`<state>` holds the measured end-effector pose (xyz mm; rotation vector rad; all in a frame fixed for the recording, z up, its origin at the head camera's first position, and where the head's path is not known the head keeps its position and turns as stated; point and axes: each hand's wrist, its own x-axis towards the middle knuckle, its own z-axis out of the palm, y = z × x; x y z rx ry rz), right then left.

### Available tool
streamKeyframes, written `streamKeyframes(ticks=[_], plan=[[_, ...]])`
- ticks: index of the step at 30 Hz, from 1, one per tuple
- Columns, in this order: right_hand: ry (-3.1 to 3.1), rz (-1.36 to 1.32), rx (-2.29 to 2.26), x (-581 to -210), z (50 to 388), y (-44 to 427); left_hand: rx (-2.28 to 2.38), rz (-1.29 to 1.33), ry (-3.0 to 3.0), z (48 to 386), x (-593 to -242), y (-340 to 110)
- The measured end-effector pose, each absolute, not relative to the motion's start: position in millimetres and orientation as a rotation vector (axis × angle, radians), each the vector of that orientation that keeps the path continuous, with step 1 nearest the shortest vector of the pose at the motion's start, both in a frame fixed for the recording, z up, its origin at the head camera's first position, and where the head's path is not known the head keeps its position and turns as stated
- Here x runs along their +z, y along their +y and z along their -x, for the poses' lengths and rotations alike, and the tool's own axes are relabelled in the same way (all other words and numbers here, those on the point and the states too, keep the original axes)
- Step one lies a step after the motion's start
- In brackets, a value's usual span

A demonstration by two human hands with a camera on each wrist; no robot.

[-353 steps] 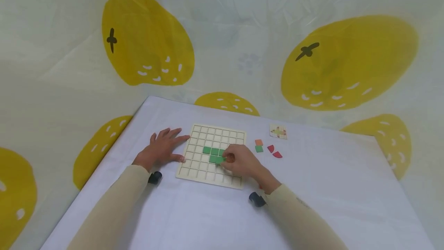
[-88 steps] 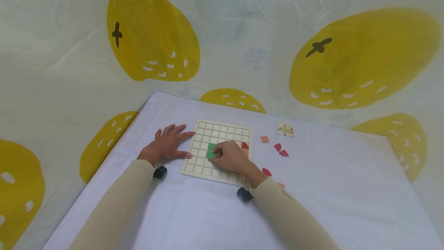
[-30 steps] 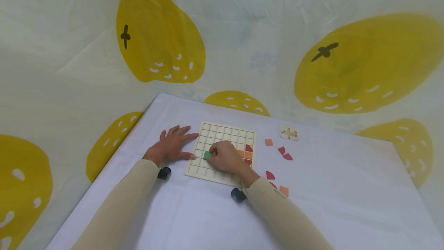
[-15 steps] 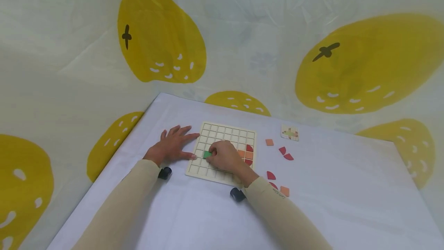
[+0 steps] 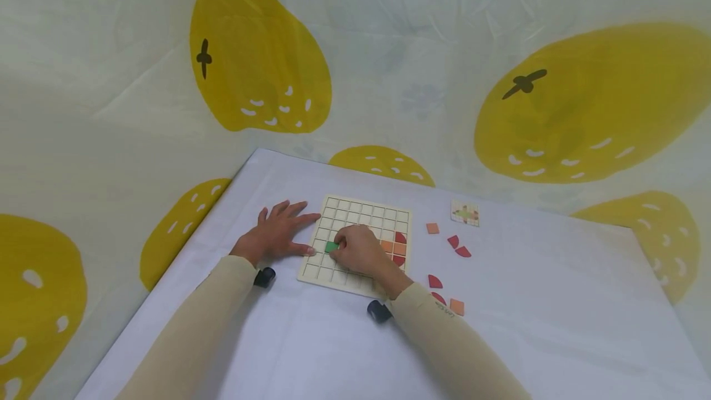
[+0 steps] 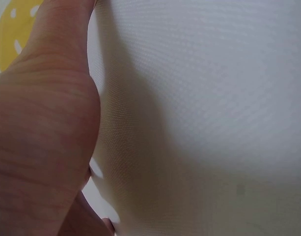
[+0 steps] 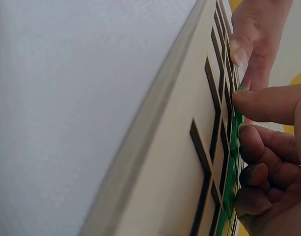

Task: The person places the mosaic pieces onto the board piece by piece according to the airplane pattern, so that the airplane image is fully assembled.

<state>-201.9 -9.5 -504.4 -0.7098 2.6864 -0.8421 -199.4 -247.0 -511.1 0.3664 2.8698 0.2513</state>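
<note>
The pale wooden grid board [image 5: 355, 207] lies flat on the white table. With spread, straight fingers, my left hand [image 5: 272, 236] touches its left edge by thumb and index finger. Over the board's middle, my right hand [image 5: 361, 250] pinches a green square tile [image 5: 331, 247] between thumb and fingers at a left-of-centre cell. Further green tiles [image 7: 230, 184] sit in the grid under that hand in the right wrist view; from the head they are mostly hidden. Toward the board's right edge are orange square tiles [image 5: 399, 249] with a red quarter-circle piece [image 5: 400, 237] above and another below.
Right of the board lie a loose orange tile [image 5: 432, 228] and two red pieces [image 5: 463, 252]. Nearer my right sleeve are more red pieces [image 5: 435, 281] and an orange tile [image 5: 457, 307]. A small pattern card [image 5: 465, 212] lies at the back right.
Since the earliest frame, orange and red pieces have appeared on the board's right side, and the loose green tile has left the table. My right hand has moved left; over the last second it barely moves.
</note>
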Motion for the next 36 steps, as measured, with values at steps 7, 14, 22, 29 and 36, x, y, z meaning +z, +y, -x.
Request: streamKeyframes(ticks=[7,14,22,29,36], plan=[[2.692,0.683,-0.856,-507.3,201.3,-5.6,0.23,-0.38,2.867,199.8,-509.3,-242.4],[2.693,0.671,-0.879,-506.9,200.6,-2.1,0.22,-0.385,2.875,200.3,-506.3,-238.2],[2.697,0.694,-0.904,-506.6,199.5,1.4,0.229,-0.38,2.86,200.1,-505.0,-237.4],[2.702,0.76,-0.985,-504.1,197.9,13.6,0.228,-0.372,2.854,199.2,-505.6,-240.3],[2.689,0.693,-0.983,-498.2,198.0,32.8,0.177,-0.339,2.851,197.7,-506.1,-242.1]])
